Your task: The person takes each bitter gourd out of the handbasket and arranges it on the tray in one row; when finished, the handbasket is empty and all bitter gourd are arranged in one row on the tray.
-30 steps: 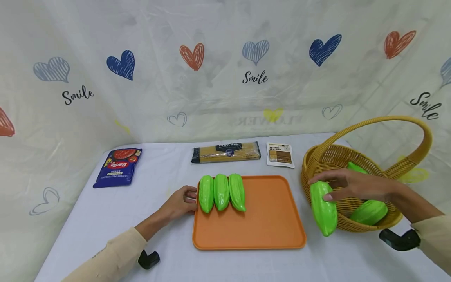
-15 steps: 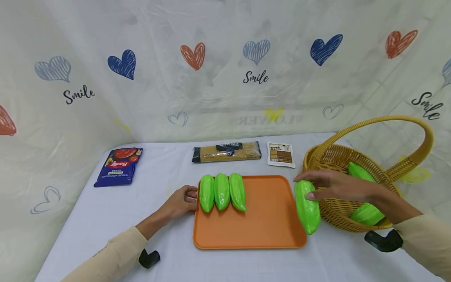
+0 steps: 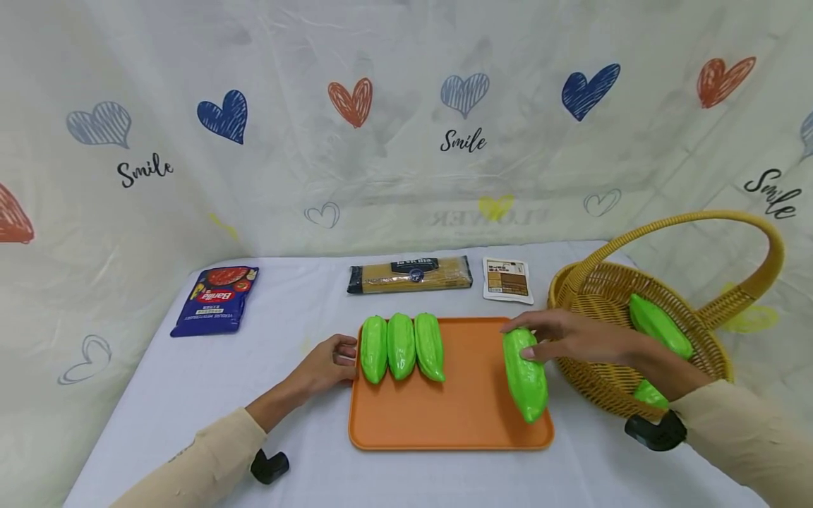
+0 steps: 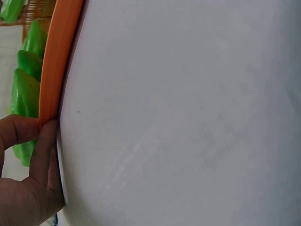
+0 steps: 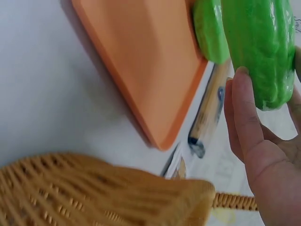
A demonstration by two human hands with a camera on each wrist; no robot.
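My right hand (image 3: 571, 337) has carried the green gourd (image 3: 526, 377) leftward — away from the basket (image 3: 593, 391), over the right side of the orange tray (image 3: 454, 413). The upper gourd (image 3: 660, 327) inside the basket now shows more fully.

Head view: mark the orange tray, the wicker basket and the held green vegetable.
Orange tray (image 3: 438, 420): head view, bare part of its floor.
Wicker basket (image 3: 597, 388): head view, woven wall.
Held green vegetable (image 3: 526, 379): head view, middle of its body.

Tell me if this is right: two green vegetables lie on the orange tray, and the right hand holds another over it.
Not quite: three green vegetables, not two, lie on the orange tray, as the head view shows. The right hand does hold another green vegetable over it.
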